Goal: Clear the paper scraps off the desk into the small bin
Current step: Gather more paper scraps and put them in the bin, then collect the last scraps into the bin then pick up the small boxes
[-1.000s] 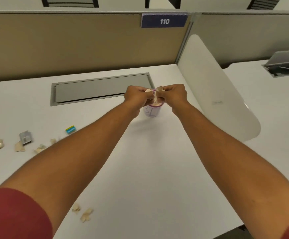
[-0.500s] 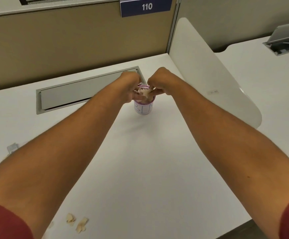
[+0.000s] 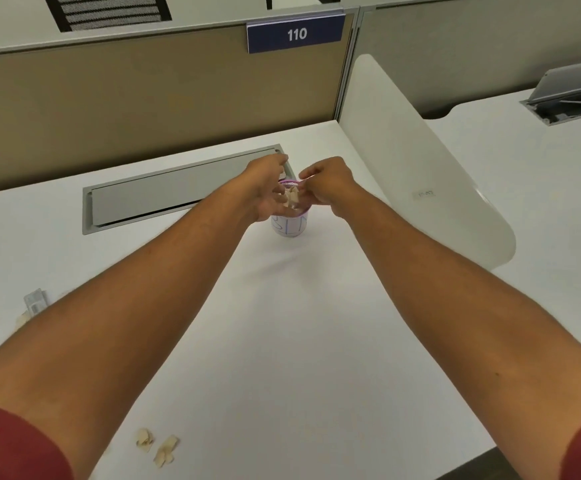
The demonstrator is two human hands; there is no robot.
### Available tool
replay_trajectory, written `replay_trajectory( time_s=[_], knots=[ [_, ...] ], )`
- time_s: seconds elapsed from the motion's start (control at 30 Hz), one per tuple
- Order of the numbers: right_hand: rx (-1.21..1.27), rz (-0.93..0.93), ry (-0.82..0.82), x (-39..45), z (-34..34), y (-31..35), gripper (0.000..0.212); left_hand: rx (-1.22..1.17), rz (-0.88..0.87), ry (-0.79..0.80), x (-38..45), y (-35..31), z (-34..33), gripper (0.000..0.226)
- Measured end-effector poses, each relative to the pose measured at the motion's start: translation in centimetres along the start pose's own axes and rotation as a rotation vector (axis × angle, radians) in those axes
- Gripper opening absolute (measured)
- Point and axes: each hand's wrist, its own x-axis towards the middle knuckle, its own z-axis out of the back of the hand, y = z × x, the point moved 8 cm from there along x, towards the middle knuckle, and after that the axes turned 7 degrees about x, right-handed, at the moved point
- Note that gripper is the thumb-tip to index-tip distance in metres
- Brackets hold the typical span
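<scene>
— Fingers: left hand [image 3: 267,188] spread loose over the bin [image 3: 291,226], right hand [image 3: 327,181] pinched at its rim; holding anything, cannot tell.

— Scraps [image 3: 291,199] piled inside the bin; more scraps [image 3: 159,446] lying well short of it. Featherlight, limp, easily crushed. Best pinched at an edge, gathered several together.

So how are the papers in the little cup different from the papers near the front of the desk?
The scraps in the small bin sit bunched together between the left hand and right hand; the two front scraps lie loose and apart on the desk. The binned ones are partly hidden by fingers; the front ones show fully. Those in the bin are cleared; the front ones still wait. All are the same tan, crumpled paper.
</scene>
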Motion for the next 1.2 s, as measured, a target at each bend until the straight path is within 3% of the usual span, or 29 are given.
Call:
replay_trajectory(
  time_s=[0.1,0.23,0.4,0.53,0.63,0.73,0.87,1.03,1.2],
  knots=[
    [0.256,0.049,-0.028,-2.1,1.1,0.3,0.016,0.028,-0.101,0.003,-1.4,0.2,2.4,0.042],
    [0.372,0.114,0.167,-7.5,-0.9,-1.2,0.014,0.047,-0.177,0.017,-5.9,3.4,8.0,0.039],
    [-0.011,0.117,0.379,-15.3,-8.2,-8.2,0.022,0.18,-0.145,-0.169,-12.9,12.6,18.1,0.026],
    [-0.333,0.096,0.509,-22.0,-14.6,-14.0,0.036,0.482,-0.117,-0.392,-18.7,20.5,25.8,0.014],
    [-0.497,0.134,0.606,-26.3,-19.2,-16.1,0.065,0.741,-0.062,-0.51,-22.0,26.0,29.6,0.026],
    [-0.546,0.186,0.676,-29.6,-23.1,-17.5,0.083,0.844,-0.001,-0.494,-23.7,31.1,31.2,0.053],
    [-0.518,0.23,0.62,-31.6,-26.9,-18.2,0.074,0.702,-0.039,-0.391,-24.3,35.5,30.7,0.077],
    [-0.438,0.31,0.497,-31.4,-30.5,-16.1,0.05,0.644,-0.192,-0.51,-23.0,35.5,30.0,0.059],
    [-0.381,0.426,0.427,-30.4,-33.7,-12.5,0.044,0.601,-0.268,-0.61,-21.3,32.1,30.4,0.054]
  ],
)
